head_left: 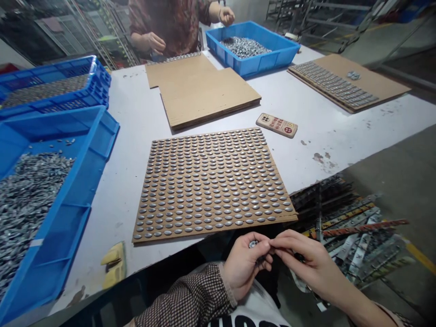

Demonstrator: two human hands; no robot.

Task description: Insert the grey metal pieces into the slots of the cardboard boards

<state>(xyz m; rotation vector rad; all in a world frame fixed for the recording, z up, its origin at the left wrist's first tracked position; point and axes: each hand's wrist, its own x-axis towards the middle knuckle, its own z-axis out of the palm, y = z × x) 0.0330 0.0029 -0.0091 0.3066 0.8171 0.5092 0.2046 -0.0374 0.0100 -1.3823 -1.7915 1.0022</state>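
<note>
My left hand (245,261) is closed around small shiny metal pieces (253,244), just off the table's front edge. The fingertips of my right hand (303,256) pinch together against my left thumb and index finger; what they hold, if anything, is hidden. Right beyond my hands lies a cardboard sheet (134,240) covered with rows of small oval metal pieces (211,177). The row closest to me stops short of the sheet's right corner.
Blue crates (76,200) of loose metal pieces stand at left; another blue crate (235,63) is at the back. Stacked cardboard (207,97), a printed phone-shaped item (277,125), a partly filled sheet (381,84) and a yellow object (115,265) lie around. A co-worker's hands (155,43) are opposite.
</note>
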